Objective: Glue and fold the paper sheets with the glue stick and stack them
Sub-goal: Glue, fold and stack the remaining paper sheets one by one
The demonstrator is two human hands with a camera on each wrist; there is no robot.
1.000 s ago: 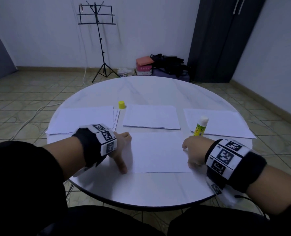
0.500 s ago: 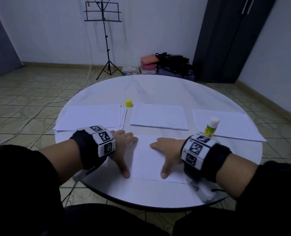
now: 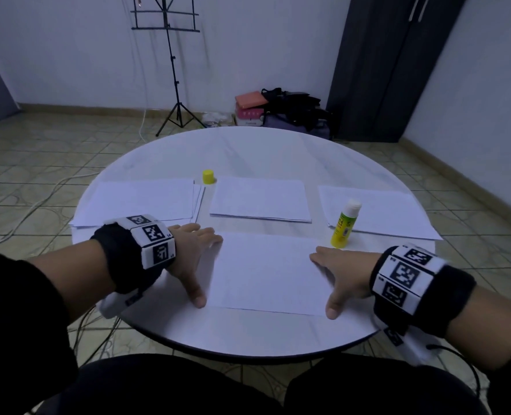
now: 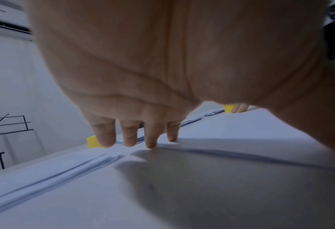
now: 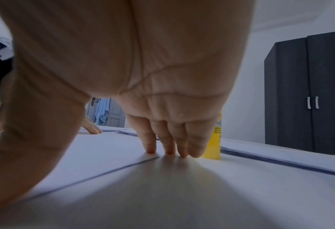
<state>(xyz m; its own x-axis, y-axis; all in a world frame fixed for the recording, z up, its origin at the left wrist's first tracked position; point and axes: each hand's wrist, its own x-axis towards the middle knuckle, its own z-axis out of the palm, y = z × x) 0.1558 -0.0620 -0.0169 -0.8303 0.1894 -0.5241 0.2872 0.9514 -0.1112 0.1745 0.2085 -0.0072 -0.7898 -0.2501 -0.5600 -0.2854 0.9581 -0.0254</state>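
A white paper sheet (image 3: 267, 272) lies flat near the front of the round white table (image 3: 257, 333). My left hand (image 3: 192, 259) rests spread on the sheet's left edge, fingertips (image 4: 150, 143) down on the paper. My right hand (image 3: 339, 272) lies spread along the sheet's right edge, its fingertips (image 5: 169, 151) touching at the paper's corner. The uncapped yellow glue stick (image 3: 344, 224) stands upright just beyond my right hand, and shows as the glue stick (image 5: 214, 139) behind the fingers. Its yellow cap (image 3: 208, 177) sits farther back.
Three paper stacks lie across the middle of the table: left stack (image 3: 140, 202), middle stack (image 3: 260, 199), right stack (image 3: 377, 209). A music stand (image 3: 170, 55), bags (image 3: 290, 112) and a dark wardrobe (image 3: 392, 64) are on the floor behind.
My right hand let go of the glue stick, went to the middle of the sheet, then slid right to its edge. My left hand stayed on the left edge.
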